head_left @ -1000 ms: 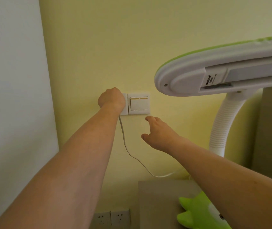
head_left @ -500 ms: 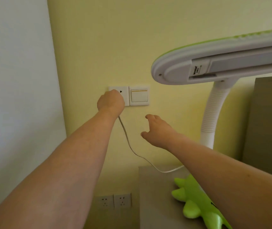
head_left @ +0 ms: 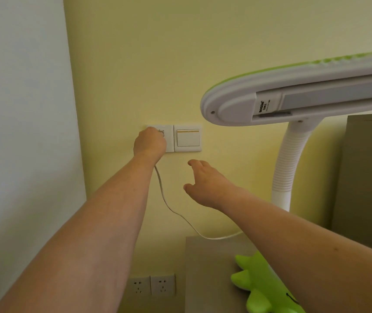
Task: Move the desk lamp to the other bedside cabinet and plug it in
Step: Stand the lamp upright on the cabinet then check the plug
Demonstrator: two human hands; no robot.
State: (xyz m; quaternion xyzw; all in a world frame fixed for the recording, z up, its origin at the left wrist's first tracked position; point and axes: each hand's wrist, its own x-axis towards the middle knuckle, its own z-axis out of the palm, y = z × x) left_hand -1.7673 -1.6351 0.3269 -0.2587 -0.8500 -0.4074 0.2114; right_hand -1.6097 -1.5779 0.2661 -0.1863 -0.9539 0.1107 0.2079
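The white and green desk lamp (head_left: 304, 96) stands on the grey bedside cabinet (head_left: 205, 267), its head reaching left over my right arm. Its white cord (head_left: 169, 206) runs from the cabinet top up to my left hand (head_left: 150, 144). That hand is closed around the plug and held against the white wall socket (head_left: 168, 136); a metal prong shows at the fingertips. The plug body is hidden in my fist. My right hand (head_left: 207, 184) hovers below the socket plate, fingers apart and holding nothing.
A light switch (head_left: 188, 138) sits right of the socket. Two more wall sockets (head_left: 151, 286) are low on the yellow wall, left of the cabinet. The lamp's green spiky base (head_left: 261, 288) rests on the cabinet. A grey headboard (head_left: 365, 177) stands at the right.
My left hand has dropped slightly off the socket and then risen back to it with the plug. The right hand has stayed below, fingers spread. The view has shifted a little.
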